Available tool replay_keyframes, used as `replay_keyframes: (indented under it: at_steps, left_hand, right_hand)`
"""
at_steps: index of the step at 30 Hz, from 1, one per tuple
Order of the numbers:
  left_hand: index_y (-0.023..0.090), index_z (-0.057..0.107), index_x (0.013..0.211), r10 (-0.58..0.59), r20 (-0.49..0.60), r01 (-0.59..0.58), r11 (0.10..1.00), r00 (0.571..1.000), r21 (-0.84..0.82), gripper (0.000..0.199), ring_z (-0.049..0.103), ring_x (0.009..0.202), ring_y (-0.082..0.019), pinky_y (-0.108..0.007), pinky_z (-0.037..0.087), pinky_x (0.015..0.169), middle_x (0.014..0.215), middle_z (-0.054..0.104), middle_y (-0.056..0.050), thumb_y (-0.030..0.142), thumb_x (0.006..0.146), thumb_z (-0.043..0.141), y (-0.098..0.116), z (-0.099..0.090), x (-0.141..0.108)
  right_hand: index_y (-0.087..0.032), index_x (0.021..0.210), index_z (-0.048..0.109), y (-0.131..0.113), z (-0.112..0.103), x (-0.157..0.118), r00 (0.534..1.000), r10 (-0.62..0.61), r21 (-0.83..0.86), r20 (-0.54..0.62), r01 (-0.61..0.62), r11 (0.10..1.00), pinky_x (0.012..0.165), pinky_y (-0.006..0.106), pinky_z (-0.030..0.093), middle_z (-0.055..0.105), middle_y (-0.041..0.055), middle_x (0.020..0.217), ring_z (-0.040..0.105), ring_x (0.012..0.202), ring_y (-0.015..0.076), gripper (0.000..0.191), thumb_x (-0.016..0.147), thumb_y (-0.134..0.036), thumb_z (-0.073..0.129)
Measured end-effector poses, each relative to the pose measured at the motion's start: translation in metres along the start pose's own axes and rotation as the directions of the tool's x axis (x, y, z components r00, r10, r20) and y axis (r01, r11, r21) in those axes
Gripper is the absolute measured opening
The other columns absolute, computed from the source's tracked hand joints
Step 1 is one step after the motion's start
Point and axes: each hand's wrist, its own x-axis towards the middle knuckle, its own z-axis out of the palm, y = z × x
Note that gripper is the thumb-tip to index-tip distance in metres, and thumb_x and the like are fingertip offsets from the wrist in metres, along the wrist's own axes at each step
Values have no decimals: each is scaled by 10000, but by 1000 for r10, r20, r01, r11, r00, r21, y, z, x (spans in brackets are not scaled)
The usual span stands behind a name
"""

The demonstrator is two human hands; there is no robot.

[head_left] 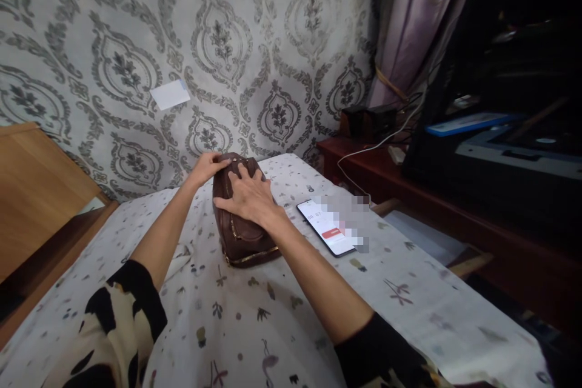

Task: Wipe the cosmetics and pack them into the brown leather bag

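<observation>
A brown leather bag (248, 242) with gold zippers lies on the patterned white sheet (245, 321). My right hand (250, 194) rests on top of it, fingers spread across the leather. At the bag's far left corner is my left hand (209, 168), its fingers closed on the edge near the zipper end. Part of the bag's top is hidden under my right hand. To the right of the bag, a phone (325, 227) lies face up with its screen lit, partly blurred out.
Beyond the sheet rises a patterned wall (222, 42) with a white switch plate (170, 94). A wooden headboard (45, 188) stands at left. On the right are a dark red table (364, 173), a white cable (386, 145), an open drawer (422, 236) and a purple curtain (411, 18).
</observation>
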Motion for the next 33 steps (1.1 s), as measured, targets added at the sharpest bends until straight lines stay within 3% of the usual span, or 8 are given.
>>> replay_keyframes:
  at_steps: [8,16,26,33]
  left_hand:
    - [176,657,625,3,-52,-4,1000,999,-11,188,521,613,-152,-277,408,633,600,601,21,329,629,766,-5,-6,-5]
    - [192,602,616,-29,-190,20,999,981,-48,229,513,618,-156,-268,402,623,581,581,27,373,685,724,-13,6,-4]
    - [190,633,698,-71,-212,44,991,975,-130,370,541,670,-172,-292,424,684,676,637,-5,538,621,732,-11,13,-8]
    - [184,669,714,-79,-225,49,990,971,-135,370,577,719,-192,-303,436,710,712,675,-25,535,625,743,-11,13,-9]
  right_hand:
    - [-171,1513,412,0,1,3,1000,8,-34,12,-8,999,1057,642,366,314,153,1630,283,1433,498,819,848,-631,543]
    - [-182,1458,471,0,0,2,1000,0,-39,10,0,999,1031,625,394,335,156,1617,341,1402,485,756,848,-623,550]
    - [-243,1459,480,0,-2,0,1000,-11,-48,5,11,999,997,622,419,369,150,1590,377,1374,490,703,866,-616,542]
    - [-246,1424,518,0,0,1,1000,-12,-45,-14,12,999,1001,627,418,401,140,1566,377,1367,497,683,851,-615,554]
